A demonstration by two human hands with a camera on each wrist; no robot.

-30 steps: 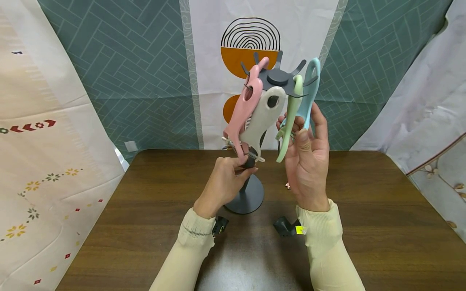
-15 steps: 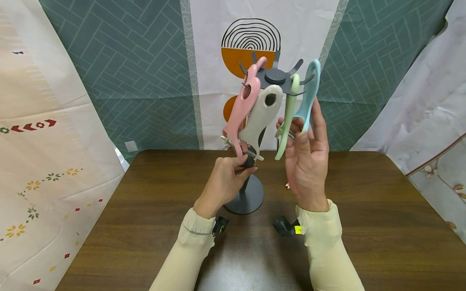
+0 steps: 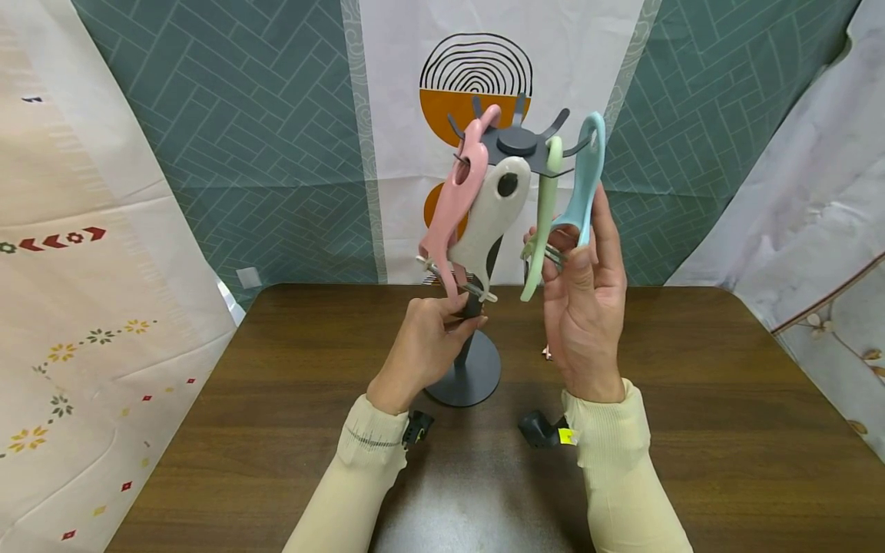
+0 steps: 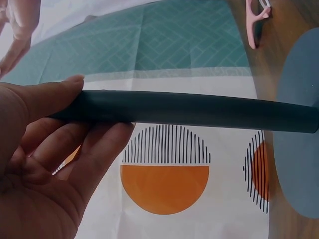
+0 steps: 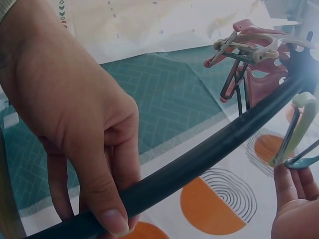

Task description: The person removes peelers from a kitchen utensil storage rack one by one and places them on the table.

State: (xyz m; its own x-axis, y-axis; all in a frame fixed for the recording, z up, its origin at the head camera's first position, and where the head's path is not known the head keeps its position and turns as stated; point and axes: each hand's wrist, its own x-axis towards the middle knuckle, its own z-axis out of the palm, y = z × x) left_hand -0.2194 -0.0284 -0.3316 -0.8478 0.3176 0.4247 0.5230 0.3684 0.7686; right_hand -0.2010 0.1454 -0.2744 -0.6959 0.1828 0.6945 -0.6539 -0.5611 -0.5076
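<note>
My left hand [image 3: 429,346] grips the upper pole of a dark grey stand, whose pole [image 4: 199,109] rises from a round base [image 3: 477,376]. Spoke-like hooks ring the stand's top [image 3: 517,140]. Hanging there are pink peelers [image 3: 459,192], a white peeler [image 3: 492,215], a light green peeler [image 3: 546,207] and a light blue peeler [image 3: 586,177]. With thumb and fingers, my right hand [image 3: 588,322] pinches the blue peeler's lower end, its handle loop at the tip of a hook. The green peeler hangs just in front of the right fingers, hiding some of them.
A brown wooden table [image 3: 290,461] lies under the stand. Another pink peeler [image 4: 255,22] lies on it, mostly hidden behind my right hand in the head view. Patterned cloths [image 3: 263,138] hang behind and at both sides.
The stand's top and its hanging peelers have shifted slightly left, with a gap widening between the green and blue peelers. Both hands keep their holds and have barely moved.
</note>
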